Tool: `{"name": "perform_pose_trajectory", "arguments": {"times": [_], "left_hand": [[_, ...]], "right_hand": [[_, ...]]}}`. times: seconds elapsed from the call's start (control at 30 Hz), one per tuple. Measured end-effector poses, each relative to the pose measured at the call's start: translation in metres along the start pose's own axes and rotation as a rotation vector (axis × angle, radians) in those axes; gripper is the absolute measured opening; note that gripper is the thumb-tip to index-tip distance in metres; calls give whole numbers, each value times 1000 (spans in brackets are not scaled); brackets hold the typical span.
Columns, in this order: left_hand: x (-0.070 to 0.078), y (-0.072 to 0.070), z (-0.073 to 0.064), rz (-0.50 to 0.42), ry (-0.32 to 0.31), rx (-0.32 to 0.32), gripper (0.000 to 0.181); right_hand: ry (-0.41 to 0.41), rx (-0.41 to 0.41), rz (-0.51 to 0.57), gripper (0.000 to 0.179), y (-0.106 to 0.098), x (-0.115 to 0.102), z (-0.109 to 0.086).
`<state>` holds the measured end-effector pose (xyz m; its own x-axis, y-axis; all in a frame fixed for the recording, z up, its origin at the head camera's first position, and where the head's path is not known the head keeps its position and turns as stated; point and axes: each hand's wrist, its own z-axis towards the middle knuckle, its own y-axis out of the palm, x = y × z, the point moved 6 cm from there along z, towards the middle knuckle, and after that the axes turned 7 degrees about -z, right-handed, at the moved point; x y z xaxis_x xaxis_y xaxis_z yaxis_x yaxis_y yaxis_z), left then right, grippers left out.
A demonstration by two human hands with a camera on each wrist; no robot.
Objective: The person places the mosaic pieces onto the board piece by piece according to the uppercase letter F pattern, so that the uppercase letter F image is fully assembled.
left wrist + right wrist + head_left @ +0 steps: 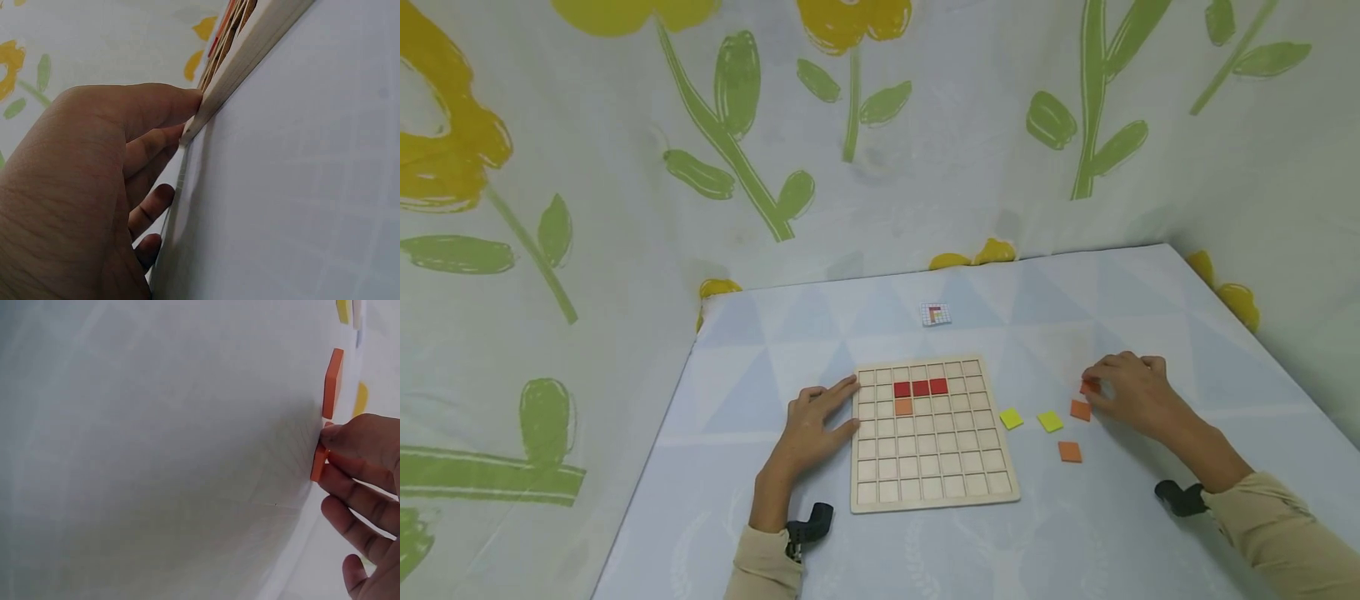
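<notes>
A square wooden grid board (930, 464) lies on the table. Three red tiles (920, 388) sit in a row near its top, with one orange tile (903, 407) under the leftmost. Thumb and fingertips of my left hand (811, 425) touch the board's left edge, the fingers fairly straight; the left wrist view shows the thumb against the wooden side (234, 72). To the right of the board, my right hand (1135, 396) pinches another orange tile (318, 464) between thumb and fingers, low at the table surface. Part of that tile is hidden by the fingers.
Two more orange tiles, one nearer the hand (1081, 410) and one lower (1070, 452), lie loose. Two yellow tiles, left (1011, 418) and right (1050, 422), are by the board's right edge. Behind the board lies a small pattern card (936, 314). Flowered cloth (925, 125) hangs behind the table.
</notes>
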<state>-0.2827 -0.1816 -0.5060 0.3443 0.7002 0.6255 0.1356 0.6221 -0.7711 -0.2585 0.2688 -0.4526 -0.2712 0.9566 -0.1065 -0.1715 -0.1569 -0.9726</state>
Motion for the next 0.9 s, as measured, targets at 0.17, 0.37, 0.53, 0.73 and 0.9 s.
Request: {"name": "perform_pose_trajectory", "arguments": {"times": [0.17,0.37,0.53,0.73,0.9], "left_hand": [[-1,1,0,15,-6,-8,60],[0,0,-2,10,-11,-13,60],[1,-2,-2,-1,-9,-14,59],[1,-2,-1,13,-16,-9,59],[1,-1,-1,21,-4,0,59]], "right_hand": [[-14,5,5,21,-2,-3,1],[-50,39,16,24,-6,-9,3],[-78,42,34,26,-7,-18,5],[-102,38,51,24,-12,-34,9],[-142,58,46,25,-15,-49,12]]}}
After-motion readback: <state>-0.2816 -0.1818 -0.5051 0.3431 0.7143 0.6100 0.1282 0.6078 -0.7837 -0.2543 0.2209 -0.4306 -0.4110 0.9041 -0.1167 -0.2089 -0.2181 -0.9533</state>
